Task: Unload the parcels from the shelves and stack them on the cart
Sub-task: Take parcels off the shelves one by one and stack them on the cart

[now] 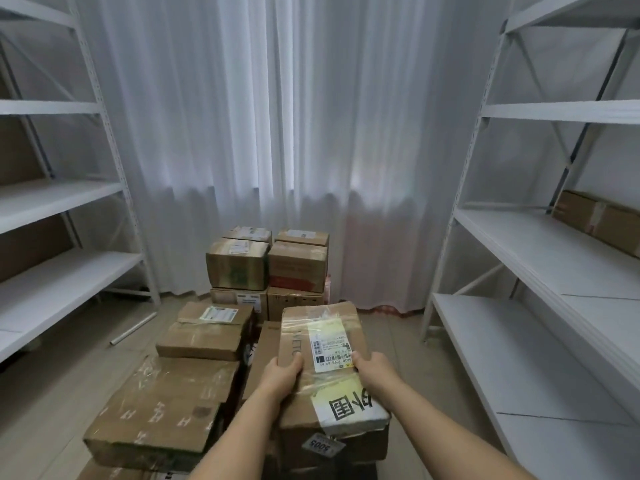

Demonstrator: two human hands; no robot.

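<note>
While both our hands hold the long taped parcel, it sits at the near right of the load, on top of other boxes. The left hand curls over its left edge, thumb on the top face; the right hand wraps the right edge, thumb by the white shipping label. One hand per long side, probably so we can steer and square it up. We judge it's being set down or nudged into line, not carried.

Long axis runs away from us, near end by our wrists, far end toward the curtain. It lies flat, label up, barcode end nearer us. The yellow sticker with printed characters lies on the near part of the same top face.

The cart itself is hidden under the boxes; we can't see its deck. The wide flat box to the left lies level with a smaller box stacked on it. The far stack stands two tiers high near the curtain; can't tell if it's on the cart or the floor. Big ones low, small ones up — looks like stable stacking.

The left shelves show bare boards. The right shelves hold one brown parcel at the frame edge, so unloading isn't done. A pale tube lies on the floor by the left shelving.
</note>
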